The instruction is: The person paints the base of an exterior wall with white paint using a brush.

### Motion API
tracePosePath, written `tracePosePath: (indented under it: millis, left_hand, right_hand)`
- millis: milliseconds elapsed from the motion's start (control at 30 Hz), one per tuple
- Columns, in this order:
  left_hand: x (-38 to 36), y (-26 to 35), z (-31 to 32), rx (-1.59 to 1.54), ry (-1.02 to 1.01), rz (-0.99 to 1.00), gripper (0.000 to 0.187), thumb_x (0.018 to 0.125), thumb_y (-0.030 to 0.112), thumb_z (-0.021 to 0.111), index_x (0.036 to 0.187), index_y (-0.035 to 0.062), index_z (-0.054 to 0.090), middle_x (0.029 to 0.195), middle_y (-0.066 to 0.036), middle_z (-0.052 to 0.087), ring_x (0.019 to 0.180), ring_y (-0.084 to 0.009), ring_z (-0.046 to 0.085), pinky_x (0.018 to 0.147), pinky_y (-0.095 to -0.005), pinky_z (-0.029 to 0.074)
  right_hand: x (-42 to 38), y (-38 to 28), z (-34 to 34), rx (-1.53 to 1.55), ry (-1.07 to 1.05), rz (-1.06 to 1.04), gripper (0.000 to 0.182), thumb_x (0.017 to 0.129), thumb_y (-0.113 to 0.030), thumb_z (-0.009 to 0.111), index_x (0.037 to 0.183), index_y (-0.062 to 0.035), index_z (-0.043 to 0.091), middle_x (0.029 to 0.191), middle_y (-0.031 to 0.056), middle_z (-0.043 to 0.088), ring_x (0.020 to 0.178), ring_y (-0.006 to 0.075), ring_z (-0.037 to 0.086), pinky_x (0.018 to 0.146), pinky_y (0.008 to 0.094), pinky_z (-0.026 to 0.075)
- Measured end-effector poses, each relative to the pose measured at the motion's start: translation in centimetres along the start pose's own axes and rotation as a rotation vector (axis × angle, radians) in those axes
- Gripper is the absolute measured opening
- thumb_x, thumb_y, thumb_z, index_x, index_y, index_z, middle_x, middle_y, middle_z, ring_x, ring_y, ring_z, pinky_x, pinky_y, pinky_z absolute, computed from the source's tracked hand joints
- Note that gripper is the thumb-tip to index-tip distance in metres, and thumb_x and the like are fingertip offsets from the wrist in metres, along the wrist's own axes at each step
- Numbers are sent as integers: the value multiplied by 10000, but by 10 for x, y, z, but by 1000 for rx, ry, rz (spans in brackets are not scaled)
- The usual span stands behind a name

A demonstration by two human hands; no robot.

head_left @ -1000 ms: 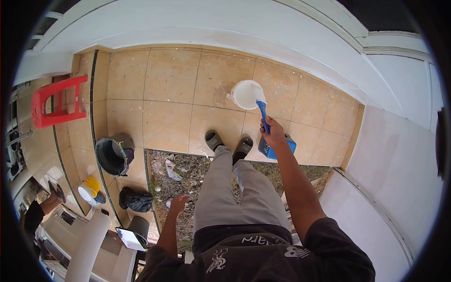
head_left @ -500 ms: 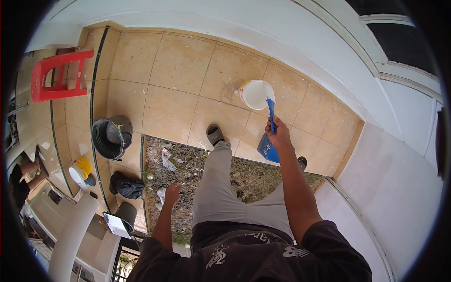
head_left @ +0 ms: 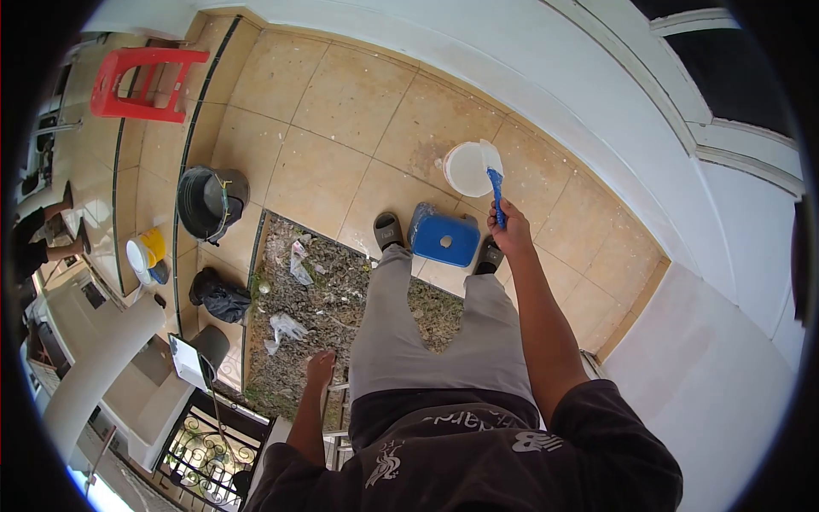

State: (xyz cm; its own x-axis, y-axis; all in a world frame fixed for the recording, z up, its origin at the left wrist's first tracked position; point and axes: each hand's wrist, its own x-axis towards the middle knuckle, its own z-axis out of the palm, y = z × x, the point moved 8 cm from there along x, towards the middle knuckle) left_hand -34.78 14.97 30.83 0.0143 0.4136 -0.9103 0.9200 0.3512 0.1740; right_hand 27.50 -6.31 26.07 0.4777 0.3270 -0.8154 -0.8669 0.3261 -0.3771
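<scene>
My right hand [head_left: 510,228] is closed around the blue handle of a paintbrush [head_left: 496,183]. The brush's pale head overlaps the rim of a white bucket [head_left: 466,168] on the tiled floor. Down at my left side, my left hand [head_left: 321,367] hangs with its fingers loosely curled, nothing showing in them. A pale ladder-like frame [head_left: 338,416] shows just beside it. Between my sandalled feet stands a blue plastic stool [head_left: 456,238].
A red stool [head_left: 158,56] stands at the upper left. A black bucket [head_left: 199,207], a yellow-and-white tub [head_left: 139,253] and a black plastic bag [head_left: 225,296] line the left. Bare soil [head_left: 320,294] with litter lies ahead; a white wall [head_left: 682,367] rises at right. Another person's legs [head_left: 60,230] show far left.
The view has shifted, and the blue stool now shows fully between my feet. My left hand has lowered. The brush remains in my right hand over the white bucket.
</scene>
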Motion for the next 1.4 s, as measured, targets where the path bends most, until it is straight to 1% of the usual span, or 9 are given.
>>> tracePosePath:
  millis: [133,233,267,367,467,500,600,833,1400]
  left_hand:
    - [-56,-28,34,-17,-18,-72,394,901,339,624,1108,5,664,958,-122,710,865,-195,684,767,-318,526]
    - [-82,-18,44,554,-98,162,396,903,340,577,1125,23,662,1023,-159,706,923,-285,683,815,-384,519]
    - [-75,-25,45,652,-127,260,398,902,347,562,1127,36,668,1045,-166,702,964,-314,674,836,-404,512]
    - [-55,-2,18,595,-185,-30,393,896,370,555,1108,67,689,1106,-163,687,1057,-332,640,893,-416,492]
    - [31,6,-38,513,-185,-84,415,900,407,540,1075,69,703,1122,-173,680,1089,-330,626,934,-416,474]
    - [49,45,-62,667,-149,56,435,910,422,534,1117,71,686,1142,-180,670,1075,-348,627,958,-429,457]
    - [120,91,-143,62,-97,29,364,924,324,614,1125,23,654,993,-94,678,824,-187,664,659,-306,527]
    - [141,240,-290,-41,-21,29,282,927,278,586,1099,62,644,949,-21,658,715,-106,597,584,-249,456]
    - [65,241,-229,322,-36,91,399,900,321,659,1125,-8,653,1022,-110,706,788,-173,671,687,-308,530]
  right_hand:
    - [4,-17,-38,-71,26,-6,174,958,-162,574,1058,-19,563,888,59,588,764,154,563,651,294,472]
    - [-6,-31,-50,-170,78,7,173,958,-165,572,1062,-27,567,879,59,592,753,152,568,640,291,467]
    - [-5,-35,-48,-179,66,3,176,958,-168,573,1065,-27,569,877,58,593,748,151,568,638,289,466]
    - [-9,-34,-49,-212,81,-6,183,958,-172,575,1070,-28,575,873,54,595,735,146,568,635,284,463]
    - [-9,-35,-34,-219,168,-44,180,958,-169,573,1072,-29,582,872,52,596,731,141,567,637,277,462]
    - [-8,-34,-31,-214,192,-55,176,959,-165,571,1071,-29,584,872,52,596,731,140,566,637,275,462]
    - [-13,-20,-14,-168,260,-68,170,965,-158,563,1077,-31,579,867,48,593,733,139,567,641,273,464]
    - [-28,37,27,27,347,-128,193,968,-160,569,1104,-24,566,886,57,595,760,155,573,648,287,475]
    - [0,9,-6,2,217,-54,245,957,-154,574,1151,-5,566,900,54,594,759,136,566,637,261,470]
